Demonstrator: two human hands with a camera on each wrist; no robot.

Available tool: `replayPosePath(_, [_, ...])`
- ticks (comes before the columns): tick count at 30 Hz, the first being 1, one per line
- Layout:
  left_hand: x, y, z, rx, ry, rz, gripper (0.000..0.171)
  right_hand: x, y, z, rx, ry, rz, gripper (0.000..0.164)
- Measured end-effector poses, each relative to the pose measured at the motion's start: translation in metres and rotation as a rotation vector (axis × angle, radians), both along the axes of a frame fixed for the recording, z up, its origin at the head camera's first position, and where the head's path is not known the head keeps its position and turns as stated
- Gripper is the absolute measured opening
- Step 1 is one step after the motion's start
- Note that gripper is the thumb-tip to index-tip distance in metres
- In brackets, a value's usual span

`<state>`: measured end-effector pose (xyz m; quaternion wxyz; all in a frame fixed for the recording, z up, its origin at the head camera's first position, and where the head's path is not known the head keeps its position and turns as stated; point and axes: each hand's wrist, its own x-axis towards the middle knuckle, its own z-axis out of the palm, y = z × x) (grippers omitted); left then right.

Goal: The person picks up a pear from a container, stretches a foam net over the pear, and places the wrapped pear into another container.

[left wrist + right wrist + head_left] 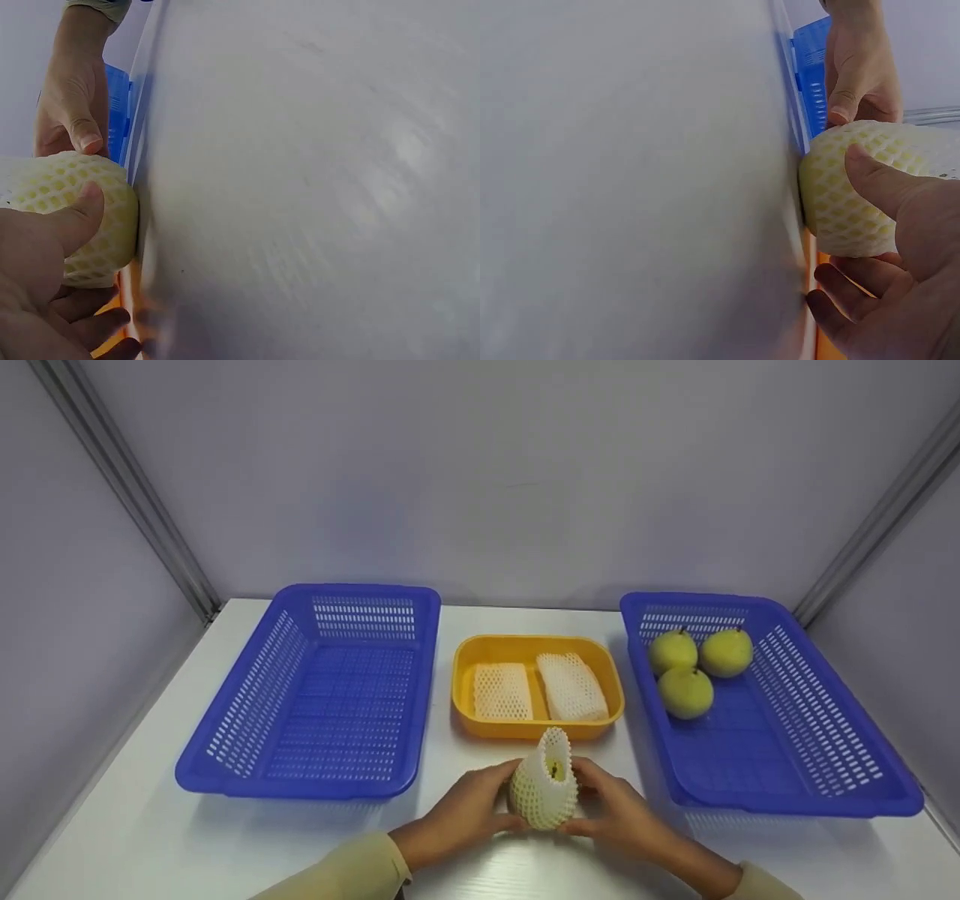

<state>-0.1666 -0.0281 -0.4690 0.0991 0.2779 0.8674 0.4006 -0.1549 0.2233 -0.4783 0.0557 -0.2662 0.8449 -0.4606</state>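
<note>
A yellow-green pear in a white foam net sleeve stands upright at the front of the table, its stem showing through the sleeve's open top. My left hand grips it from the left and my right hand from the right, thumbs on the near side and fingers round the back. In the left wrist view the left thumb presses on the netting. The right wrist view shows the pear's bare bottom end beyond the net, right at the tabletop.
Behind the hands sits an orange tub with white foam net sleeves lying flat in it. A blue basket stands at left. Another blue basket at right contains three pears. Grey panels enclose the white table.
</note>
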Motion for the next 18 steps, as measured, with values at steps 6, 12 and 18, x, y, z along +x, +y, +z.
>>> replayPosePath(6, [0.0017,0.0009,0.0,-0.056,0.013,0.009,0.078,-0.0006,-0.0011,-0.0013,0.049,0.009,-0.017,0.087])
replayPosePath(12, [0.0057,-0.0016,0.0065,-0.087,-0.03,0.003,0.092,0.0003,-0.0009,0.0044,0.019,-0.001,0.0,0.093])
replayPosePath(18, [0.0029,0.0001,0.0069,0.106,0.011,-0.012,0.094,0.002,-0.0003,0.0066,-0.064,0.039,0.006,0.077])
